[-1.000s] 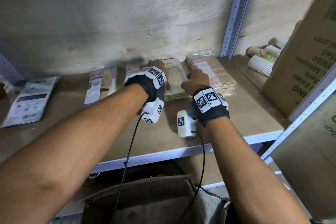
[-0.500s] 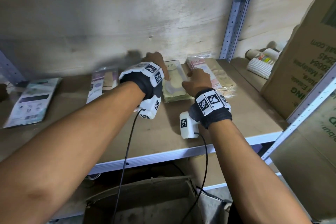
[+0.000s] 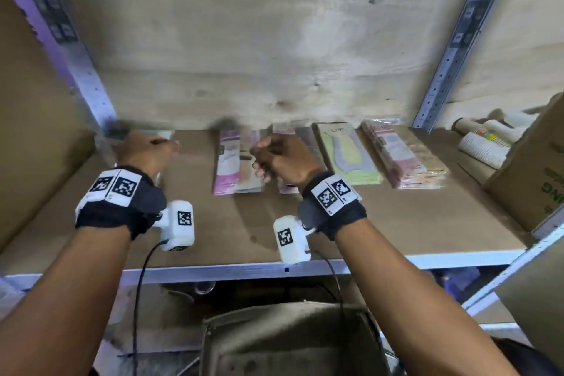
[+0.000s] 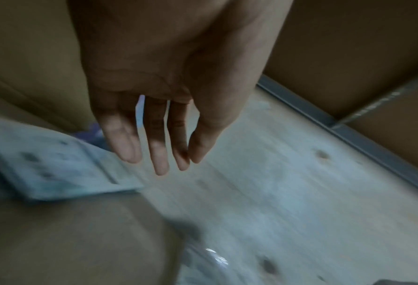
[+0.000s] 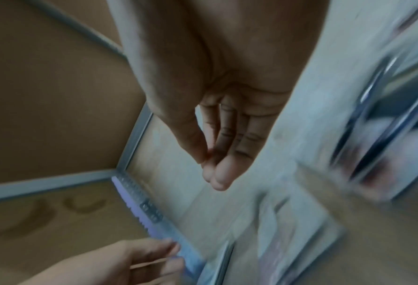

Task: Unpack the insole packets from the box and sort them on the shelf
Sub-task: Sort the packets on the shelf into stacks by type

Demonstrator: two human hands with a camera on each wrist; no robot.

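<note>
Several stacks of insole packets lie along the back of the wooden shelf [image 3: 381,223]: a pink stack [image 3: 235,165], a green stack [image 3: 348,156] and a pink-beige stack [image 3: 403,159]. A pale blue packet [image 3: 137,134] [image 4: 51,165] lies at the far left. My left hand [image 3: 161,143] [image 4: 159,164] hovers just over that packet, fingers straight and empty. My right hand [image 3: 262,162] [image 5: 215,173] hangs above the pink packets, fingers loosely curled, holding nothing. The open brown box [image 3: 290,342] sits below the shelf, between my forearms.
Rolled paper cups [image 3: 485,143] and a printed cardboard carton [image 3: 531,180] fill the right end of the shelf. A cardboard wall [image 3: 36,146] closes the left side. Metal uprights [image 3: 451,40] stand at the back corners. The shelf's front rail [image 3: 213,270] runs under my wrists.
Both hands have come off the green stack and swung left. The left hand now hangs over the pale blue packet, the right over the pink packets.
</note>
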